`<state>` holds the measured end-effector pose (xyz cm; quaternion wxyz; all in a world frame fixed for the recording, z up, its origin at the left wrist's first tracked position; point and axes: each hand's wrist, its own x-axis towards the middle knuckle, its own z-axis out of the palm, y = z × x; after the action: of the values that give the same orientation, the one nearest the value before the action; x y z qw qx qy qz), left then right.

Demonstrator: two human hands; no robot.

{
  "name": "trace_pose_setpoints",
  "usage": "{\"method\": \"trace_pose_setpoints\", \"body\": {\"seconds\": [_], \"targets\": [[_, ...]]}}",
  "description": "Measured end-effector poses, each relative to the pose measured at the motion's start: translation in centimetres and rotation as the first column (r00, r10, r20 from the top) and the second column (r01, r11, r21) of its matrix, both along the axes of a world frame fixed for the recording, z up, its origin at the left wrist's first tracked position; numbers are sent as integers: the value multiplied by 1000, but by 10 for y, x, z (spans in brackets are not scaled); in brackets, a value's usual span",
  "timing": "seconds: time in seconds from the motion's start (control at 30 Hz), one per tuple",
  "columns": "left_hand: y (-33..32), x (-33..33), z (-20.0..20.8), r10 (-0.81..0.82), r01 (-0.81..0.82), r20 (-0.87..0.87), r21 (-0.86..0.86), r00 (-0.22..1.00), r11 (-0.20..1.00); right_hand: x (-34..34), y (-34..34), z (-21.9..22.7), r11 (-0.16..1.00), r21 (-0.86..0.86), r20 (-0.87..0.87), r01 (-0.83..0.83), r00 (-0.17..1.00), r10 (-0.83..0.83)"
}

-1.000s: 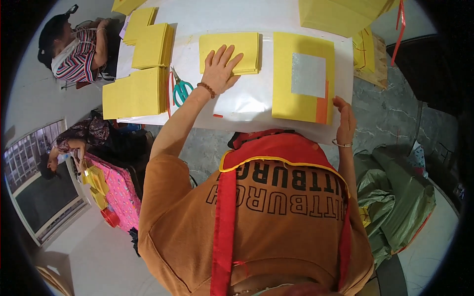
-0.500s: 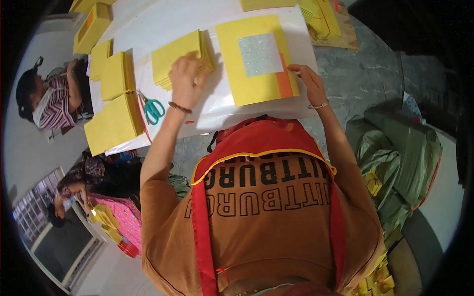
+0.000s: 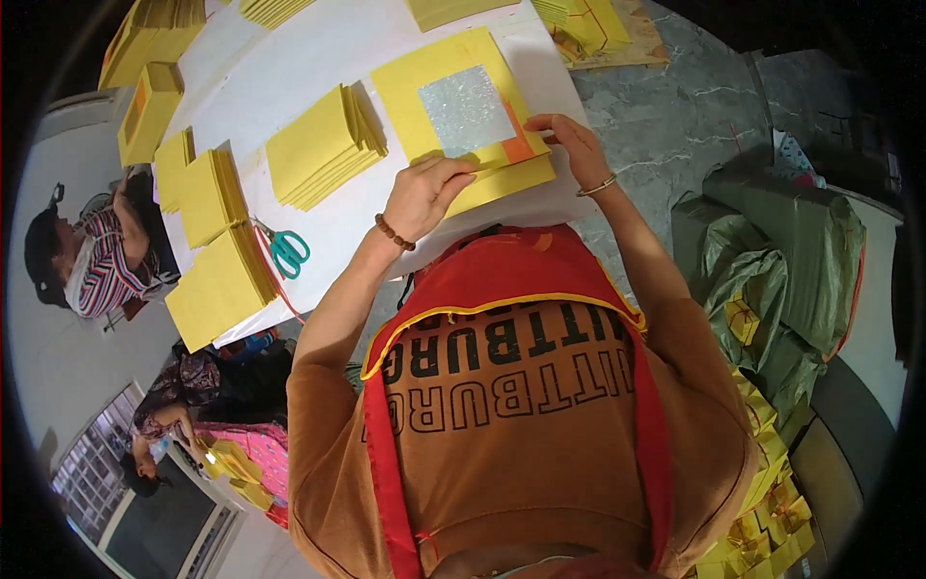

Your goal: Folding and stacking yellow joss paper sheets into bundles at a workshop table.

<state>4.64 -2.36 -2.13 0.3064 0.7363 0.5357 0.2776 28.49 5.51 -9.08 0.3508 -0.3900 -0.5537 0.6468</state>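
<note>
A yellow paper sheet (image 3: 400, 82) with a silver glittery square (image 3: 468, 108) and an orange strip (image 3: 516, 135) lies in front of me on the white table. My left hand (image 3: 422, 198) pinches its near edge by thumb and fingers. At the sheet's right edge, beside the orange strip, my right hand (image 3: 577, 150) has its thumb and forefinger closed on the paper. Beneath that edge, closer to my body, more yellow paper (image 3: 506, 185) shows. Left of the sheet stands a fanned stack of yellow paper pieces (image 3: 318, 150).
Green-handled scissors (image 3: 289, 255) lie beside yellow stacks (image 3: 217, 289) on the white table (image 3: 318, 72). A yellow box (image 3: 151, 111) stands at the far left. Two other people sit to the left. Green plastic-wrapped bundles (image 3: 786, 256) stand on the floor at right.
My left hand has left the fanned stack and moved right to grip the sheet's near edge. The near part of the sheet now looks raised, showing paper below. The whole view has turned slightly.
</note>
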Motion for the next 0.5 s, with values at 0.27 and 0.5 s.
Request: {"method": "trace_pose_setpoints", "body": {"seconds": [0.27, 0.5], "targets": [[3, 3, 1, -52, 52, 45, 0, 998, 999, 5, 3, 4, 997, -65, 35, 28, 999, -26], [3, 3, 0, -126, 127, -28, 32, 992, 991, 4, 7, 4, 986, -166, -25, 15, 1000, -19]]}}
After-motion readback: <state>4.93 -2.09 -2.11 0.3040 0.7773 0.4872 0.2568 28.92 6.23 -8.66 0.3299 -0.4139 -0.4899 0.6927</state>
